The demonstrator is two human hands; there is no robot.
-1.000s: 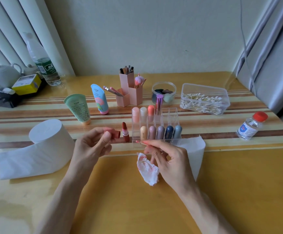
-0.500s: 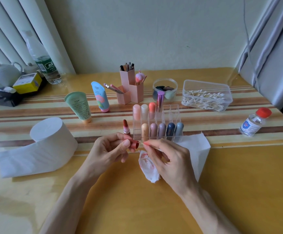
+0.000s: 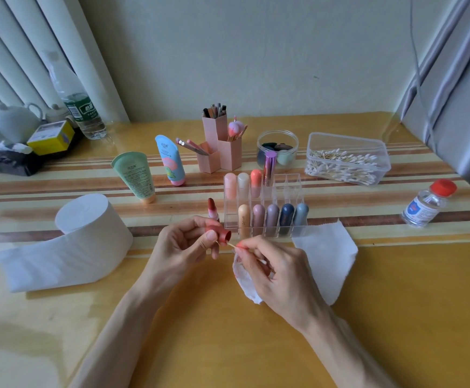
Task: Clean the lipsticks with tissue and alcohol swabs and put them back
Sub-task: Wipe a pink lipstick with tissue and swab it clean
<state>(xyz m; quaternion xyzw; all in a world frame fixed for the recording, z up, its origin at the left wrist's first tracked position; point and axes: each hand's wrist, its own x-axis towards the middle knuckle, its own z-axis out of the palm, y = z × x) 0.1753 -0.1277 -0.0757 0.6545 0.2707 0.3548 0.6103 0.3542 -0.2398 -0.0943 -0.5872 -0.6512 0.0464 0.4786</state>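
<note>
Head view: at the centre of the frame the left hand (image 3: 185, 247) has its fingers closed around a red lipstick cap (image 3: 219, 233), mouth turned toward the right hand (image 3: 277, 271). That hand pinches a thin cotton swab (image 3: 238, 247) between thumb and forefinger, with a stained, crumpled tissue (image 3: 245, 285) tucked beneath it.

The swab tip sits just at the cap's mouth, so the step looks like swabbing inside the cap. It would go best with the cap held steady, the swab turned lightly around the inner wall, and the stick kept straight so it does not snap.

The uncapped lipstick (image 3: 213, 210) stands upright just behind the left hand, beside the clear organiser (image 3: 267, 208); a careless knuckle could topple it. The worktop (image 3: 396, 317) toward the lower right of the frame lies open, with a flat tissue sheet (image 3: 329, 256) close by. The toilet roll (image 3: 88, 236) crowds the left side.
</note>
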